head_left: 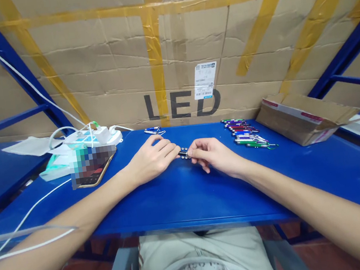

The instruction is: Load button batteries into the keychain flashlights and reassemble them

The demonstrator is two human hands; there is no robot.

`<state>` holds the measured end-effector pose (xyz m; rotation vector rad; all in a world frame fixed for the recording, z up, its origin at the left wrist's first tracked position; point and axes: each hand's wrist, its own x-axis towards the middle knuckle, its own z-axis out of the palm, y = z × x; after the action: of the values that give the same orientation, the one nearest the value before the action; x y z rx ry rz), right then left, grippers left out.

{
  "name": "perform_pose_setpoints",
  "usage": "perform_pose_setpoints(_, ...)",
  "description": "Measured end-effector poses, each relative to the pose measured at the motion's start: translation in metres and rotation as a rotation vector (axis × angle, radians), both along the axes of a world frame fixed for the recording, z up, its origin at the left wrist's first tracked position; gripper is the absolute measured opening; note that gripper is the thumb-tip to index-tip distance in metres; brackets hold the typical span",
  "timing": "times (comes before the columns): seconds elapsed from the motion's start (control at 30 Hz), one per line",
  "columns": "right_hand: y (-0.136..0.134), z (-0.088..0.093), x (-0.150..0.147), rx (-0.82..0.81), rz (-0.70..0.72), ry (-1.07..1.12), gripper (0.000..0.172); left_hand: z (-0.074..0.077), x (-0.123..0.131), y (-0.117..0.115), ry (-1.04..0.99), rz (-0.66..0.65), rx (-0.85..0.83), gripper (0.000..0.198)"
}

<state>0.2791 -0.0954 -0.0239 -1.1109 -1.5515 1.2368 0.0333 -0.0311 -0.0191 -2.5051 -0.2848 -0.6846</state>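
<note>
My left hand (154, 157) and my right hand (210, 153) meet at the middle of the blue table (188, 196). Both pinch a small dark metal piece (183, 153) with shiny round studs between their fingertips. Most of that piece is hidden by my fingers. A row of several coloured keychain flashlights (248, 133) lies to the right of my right hand. One more keychain flashlight (154, 131) lies at the back, just beyond my left hand.
A phone (92, 167) lies on the left, beside a white power strip (95, 137) with plugs and cables. An open cardboard box (305, 117) sits at the right. A large taped carton marked LED (182, 103) stands behind the table.
</note>
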Motion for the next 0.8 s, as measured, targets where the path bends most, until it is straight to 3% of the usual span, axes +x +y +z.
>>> perform_pose_setpoints(0.3, -0.001, -0.001, 0.0, -0.031, 0.017, -0.03, 0.034, -0.003, -0.002, 0.002, 0.002, 0.003, 0.032, 0.027)
perform_pose_setpoints(0.43, 0.001, 0.001, 0.008, 0.249, 0.023, -0.268, 0.029, -0.005, -0.001, 0.004, -0.051, 0.018, -0.053, 0.028)
perform_pose_setpoints(0.6, 0.011, 0.012, 0.043, 0.589, -0.103, -0.683, 0.017, -0.004, -0.004, 0.009, -0.106, 0.044, -0.274, 0.032)
perform_pose_setpoints(0.8, 0.019, 0.021, 0.072, 0.44, 0.139, -0.841, 0.02, -0.003, -0.006, 0.011, -0.153, 0.013, -0.478, 0.031)
